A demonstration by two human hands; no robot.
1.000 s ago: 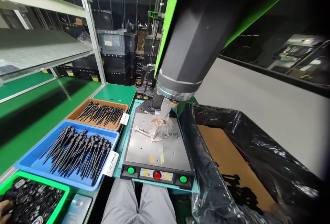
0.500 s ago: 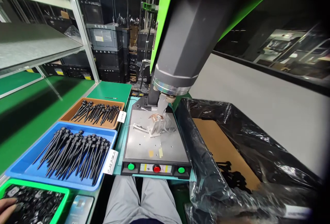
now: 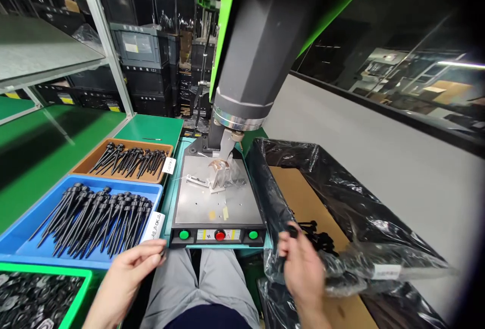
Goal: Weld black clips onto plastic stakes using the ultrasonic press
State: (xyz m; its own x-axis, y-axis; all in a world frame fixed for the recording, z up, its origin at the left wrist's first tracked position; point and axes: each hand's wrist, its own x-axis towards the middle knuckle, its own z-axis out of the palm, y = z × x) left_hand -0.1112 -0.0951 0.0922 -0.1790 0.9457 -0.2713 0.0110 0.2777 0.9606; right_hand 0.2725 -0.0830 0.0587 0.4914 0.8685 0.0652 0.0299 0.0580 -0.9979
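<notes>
A factory assembly station is shown. A green press machine (image 3: 261, 41) with push buttons is mounted over a metal plate (image 3: 217, 202), trays of identical black plastic pins (image 3: 94, 218) are laid on a green workbench (image 3: 56, 132), and stacked crates (image 3: 140, 51) are stored behind.

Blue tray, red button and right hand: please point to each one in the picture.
blue tray (image 3: 22, 240): head view, bare floor near its left front corner.
red button (image 3: 220, 235): head view, middle of its cap, on the machine's front panel.
right hand (image 3: 301, 263): head view, back of the hand.
</notes>
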